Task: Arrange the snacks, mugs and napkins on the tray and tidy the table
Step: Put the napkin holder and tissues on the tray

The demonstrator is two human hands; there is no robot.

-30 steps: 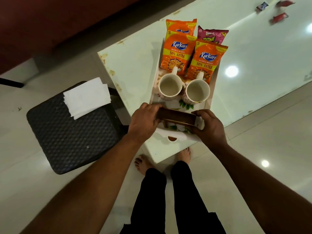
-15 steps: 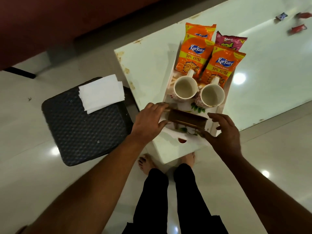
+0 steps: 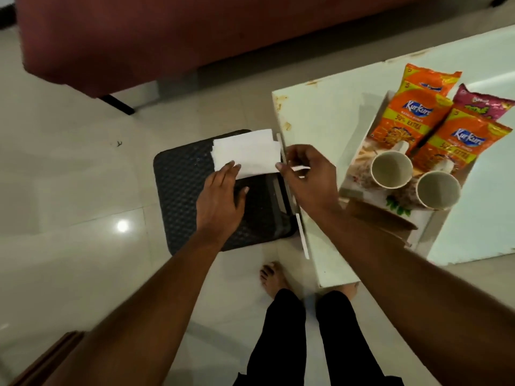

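Observation:
A stack of white napkins [image 3: 246,151] lies on a black stool [image 3: 181,196] left of the table. My left hand [image 3: 220,199] rests its fingertips on the stack's near edge, thumb apart. My right hand [image 3: 306,179] pinches the stack's right edge. On the white table [image 3: 320,121] stands the patterned tray [image 3: 359,165]. It carries orange snack packets [image 3: 404,118], a pink packet [image 3: 485,104], two empty mugs [image 3: 391,169] [image 3: 437,190] and a brown wooden holder [image 3: 379,217], which my right forearm partly covers.
A dark red sofa [image 3: 167,37] runs along the back, with one black leg on the pale tiled floor [image 3: 69,190]. The stool touches the table's left edge. My bare feet [image 3: 271,277] stand at the table's near corner.
Both hands have left the brown holder on the tray and moved left to the napkins on the stool. The view has swung left with them.

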